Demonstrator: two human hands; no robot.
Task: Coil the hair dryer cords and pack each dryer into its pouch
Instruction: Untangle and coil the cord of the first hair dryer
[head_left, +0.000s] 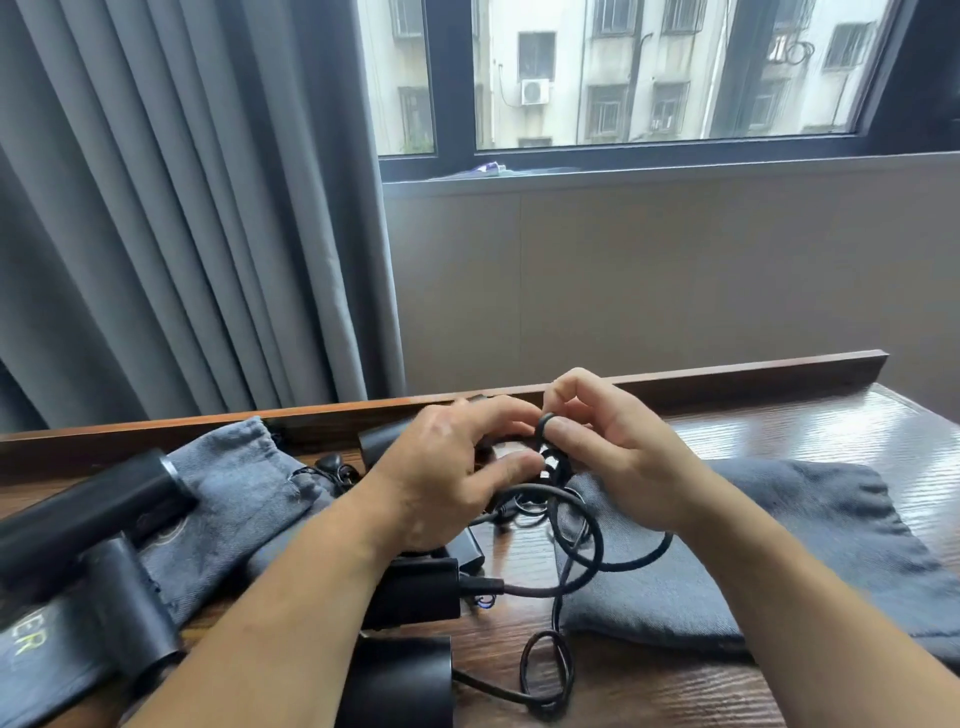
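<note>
A black cord (519, 590) is held above the tabletop (857, 431), gripped by the curled fingers of the left hand (452, 473) and pinched at a small loop by the right hand (618, 457). Its slack is laid in loops on the tabletop, partly over a grey pouch (779, 545) at the tabletop's right. A black hair dryer (93, 514) is laid at the tabletop's left.

Pouch lettering (25, 640) (partly off-frame)
</note>
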